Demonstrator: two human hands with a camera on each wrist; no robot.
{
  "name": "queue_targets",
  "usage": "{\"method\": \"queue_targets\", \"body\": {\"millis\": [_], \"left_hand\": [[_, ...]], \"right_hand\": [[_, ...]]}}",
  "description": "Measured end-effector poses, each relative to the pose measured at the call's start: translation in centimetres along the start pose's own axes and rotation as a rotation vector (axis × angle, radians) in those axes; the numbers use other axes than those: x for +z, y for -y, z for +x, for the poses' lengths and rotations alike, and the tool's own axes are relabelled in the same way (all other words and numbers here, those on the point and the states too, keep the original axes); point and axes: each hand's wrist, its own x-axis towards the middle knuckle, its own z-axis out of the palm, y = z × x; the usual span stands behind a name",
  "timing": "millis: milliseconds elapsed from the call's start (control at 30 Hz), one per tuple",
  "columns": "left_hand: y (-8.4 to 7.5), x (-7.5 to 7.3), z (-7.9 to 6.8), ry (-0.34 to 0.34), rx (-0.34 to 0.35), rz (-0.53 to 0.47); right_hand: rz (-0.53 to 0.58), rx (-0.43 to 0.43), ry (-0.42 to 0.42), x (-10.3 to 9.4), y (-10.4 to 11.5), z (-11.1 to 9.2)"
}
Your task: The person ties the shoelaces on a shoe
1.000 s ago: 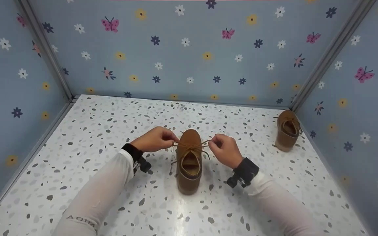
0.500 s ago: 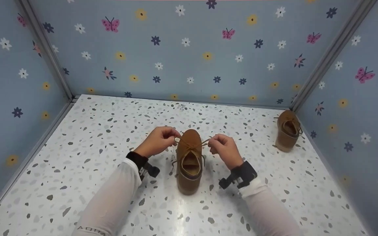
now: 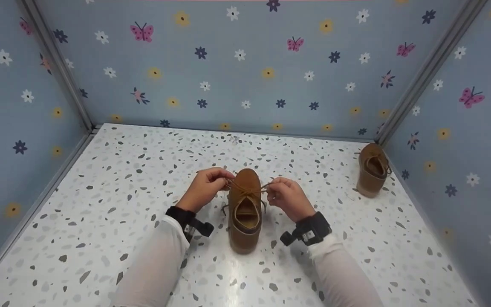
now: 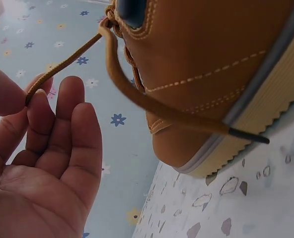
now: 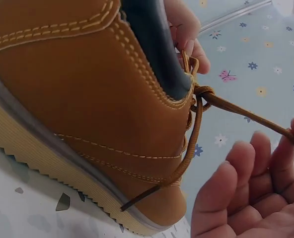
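Observation:
A brown lace-up shoe stands on the speckled surface between my hands, toe pointing away. My left hand pinches a loop of its brown lace between thumb and index finger, left of the toe. On the other side, my right hand pinches the opposite loop, drawn taut from the knot. The other fingers of both hands are loosely bent. One dark-tipped loose lace end hangs down the shoe's left side, and another loose end hangs down its right.
A second brown shoe, also laced, stands at the back right beside the wall. Blue flowered panels with grey corner posts enclose the back and both sides of the white speckled surface.
Both wrists have swung inward, and the left hand has shifted slightly right, nearer the shoe. The right-hand loose lace end, which stuck outward, now hangs closer to the shoe. Both hands keep their pinch.

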Motion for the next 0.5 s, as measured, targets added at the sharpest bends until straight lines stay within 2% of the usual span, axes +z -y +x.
{"method": "queue_targets", "body": {"millis": [100, 167, 400, 500], "left_hand": [[0.07, 0.16, -0.18, -0.008, -0.004, -0.028], [0.05, 0.3, -0.29, -0.017, -0.006, -0.039], [0.1, 0.81, -0.2, -0.036, -0.008, -0.072], [0.22, 0.92, -0.07, -0.058, -0.025, -0.073]], "right_hand": [[-0.091, -0.019, 0.037, 0.01, -0.07, -0.06], [-0.158, -0.039, 0.031, 0.03, -0.09, -0.09], [-0.356, -0.178, -0.075, 0.02, 0.06, -0.12], [-0.407, -0.201, -0.101, -0.03, 0.05, -0.06]]}}
